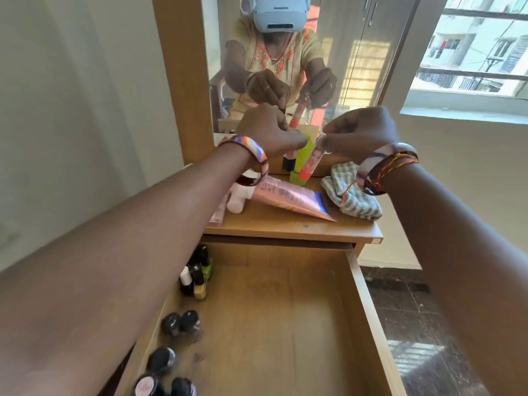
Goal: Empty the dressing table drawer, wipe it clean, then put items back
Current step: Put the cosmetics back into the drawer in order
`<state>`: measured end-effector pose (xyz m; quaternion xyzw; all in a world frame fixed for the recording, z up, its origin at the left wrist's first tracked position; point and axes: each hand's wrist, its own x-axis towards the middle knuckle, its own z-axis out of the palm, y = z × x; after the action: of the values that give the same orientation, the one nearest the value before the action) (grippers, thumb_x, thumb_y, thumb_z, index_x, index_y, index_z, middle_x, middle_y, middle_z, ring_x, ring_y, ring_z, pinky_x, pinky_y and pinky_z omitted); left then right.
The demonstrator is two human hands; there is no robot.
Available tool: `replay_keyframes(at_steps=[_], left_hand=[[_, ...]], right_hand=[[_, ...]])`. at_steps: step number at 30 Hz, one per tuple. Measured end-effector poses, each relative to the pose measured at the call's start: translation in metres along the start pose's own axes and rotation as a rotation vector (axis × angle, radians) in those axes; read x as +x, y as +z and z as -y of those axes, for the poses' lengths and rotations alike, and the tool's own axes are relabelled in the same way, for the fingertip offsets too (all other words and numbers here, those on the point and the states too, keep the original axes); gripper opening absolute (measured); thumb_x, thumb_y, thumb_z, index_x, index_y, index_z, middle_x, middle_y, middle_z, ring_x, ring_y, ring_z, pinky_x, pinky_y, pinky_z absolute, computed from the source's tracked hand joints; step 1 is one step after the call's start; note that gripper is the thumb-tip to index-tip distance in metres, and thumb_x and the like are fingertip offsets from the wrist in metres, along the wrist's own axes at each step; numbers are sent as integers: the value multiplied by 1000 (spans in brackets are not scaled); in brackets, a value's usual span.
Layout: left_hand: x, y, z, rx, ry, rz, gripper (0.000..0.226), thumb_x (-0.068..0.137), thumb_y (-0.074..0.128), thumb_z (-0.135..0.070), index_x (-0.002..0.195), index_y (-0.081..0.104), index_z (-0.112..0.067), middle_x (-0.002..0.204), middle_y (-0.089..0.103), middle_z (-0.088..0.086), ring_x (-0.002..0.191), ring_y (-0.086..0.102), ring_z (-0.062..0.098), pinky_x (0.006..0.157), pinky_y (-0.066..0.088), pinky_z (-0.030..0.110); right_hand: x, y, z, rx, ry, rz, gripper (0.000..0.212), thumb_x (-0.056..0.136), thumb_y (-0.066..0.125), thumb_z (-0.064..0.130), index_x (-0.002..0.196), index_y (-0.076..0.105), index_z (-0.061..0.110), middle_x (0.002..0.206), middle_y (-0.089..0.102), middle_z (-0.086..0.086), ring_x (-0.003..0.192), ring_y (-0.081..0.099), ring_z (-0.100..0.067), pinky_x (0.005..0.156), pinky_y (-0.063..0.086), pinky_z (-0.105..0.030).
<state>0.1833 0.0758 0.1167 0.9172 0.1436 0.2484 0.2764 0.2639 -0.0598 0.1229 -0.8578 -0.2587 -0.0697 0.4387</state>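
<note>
Above tabletop (291, 228), right hand (361, 132) holding tube (311, 161)

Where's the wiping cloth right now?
The checked cloth lies bunched on the right end of the dressing table top, beside the pink tube, under the right hand's wrist.

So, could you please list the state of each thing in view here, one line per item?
drawer: pulled open, mostly bare inside
nail polish bottles: upright, along the drawer's left wall
pink tube: lying flat on the tabletop
checked cloth: crumpled on the tabletop, right side
green bottle: upright by the mirror
orange-capped tube: held, cap downward
left hand: gripping a small dark-ended item
right hand: closed on the orange-capped tube
</note>
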Motion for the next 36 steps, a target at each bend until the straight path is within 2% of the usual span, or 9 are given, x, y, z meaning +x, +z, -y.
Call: replay_keyframes(at_steps=[2, 6, 10, 14, 18, 22, 27, 30, 36], left_hand=[[-20, -20, 7, -75, -27, 45, 24, 78, 70, -26, 60, 61, -13, 58, 55, 1, 51, 51, 5, 41, 35, 6], [-70, -51, 27, -76, -91, 303, 8, 82, 66, -15, 90, 68, -12, 73, 65, 0, 51, 59, 2, 45, 46, 12], [-111, -64, 56, 90, -157, 466, 9, 76, 73, -15, 84, 69, -16, 77, 68, -2, 65, 66, 12, 60, 51, 25], [-140, -54, 84, 205, -206, 487, 17, 71, 78, -13, 88, 73, -15, 74, 65, -6, 68, 60, 8, 64, 48, 21], [-156, -36, 104, 313, -218, 469, 17, 70, 77, -12, 87, 74, -14, 77, 63, -4, 77, 61, 15, 68, 51, 25], [-167, -25, 114, 454, -186, 474, 12, 76, 72, -16, 88, 73, -18, 81, 64, -2, 79, 63, 19, 70, 53, 28], [-173, -16, 121, 599, -154, 450, 18, 84, 62, -14, 97, 73, -20, 99, 69, 4, 88, 66, 27, 65, 48, 28], [-174, -10, 123, 671, -131, 470, 16, 88, 56, -13, 92, 71, -15, 87, 66, 5, 77, 63, 26, 61, 45, 27], [-175, -6, 124, 734, -124, 500, 13, 91, 53, -11, 88, 66, -11, 74, 54, 5, 67, 55, 24, 67, 51, 31]], right_hand=[[-23, 3, 12, 127, 45, 124, 8, 70, 76, 8, 75, 71, 12, 72, 66, -2, 68, 62, -14, 66, 58, -23], [-72, 26, 24, 88, -26, 397, 10, 74, 74, 8, 74, 69, 16, 72, 67, -3, 68, 63, -15, 68, 57, -25], [-115, 66, 23, -117, -167, 539, 9, 72, 74, 12, 81, 73, 15, 61, 58, 11, 53, 52, 0, 51, 38, -4], [-148, 101, 20, -165, -172, 626, 17, 76, 69, 9, 92, 75, 10, 90, 73, 0, 85, 67, -11, 70, 48, -13], [-166, 130, 15, -148, -96, 581, 17, 79, 61, 5, 89, 73, 12, 97, 71, -5, 91, 66, -18, 80, 56, -25], [-175, 151, 11, -147, -32, 553, 12, 76, 62, 9, 77, 69, 19, 92, 70, -5, 86, 65, -21, 74, 56, -28], [-180, 166, 12, -143, 3, 523, 8, 78, 65, 11, 83, 70, 14, 96, 67, -7, 82, 62, -21, 67, 52, -27], [-182, 169, 15, -145, -11, 520, 8, 79, 66, 11, 85, 71, 13, 98, 66, -8, 79, 57, -20, 63, 44, -23], [-181, 170, 16, -122, -10, 538, 9, 80, 68, 13, 88, 71, 10, 98, 67, -11, 81, 60, -21, 65, 48, -25]])
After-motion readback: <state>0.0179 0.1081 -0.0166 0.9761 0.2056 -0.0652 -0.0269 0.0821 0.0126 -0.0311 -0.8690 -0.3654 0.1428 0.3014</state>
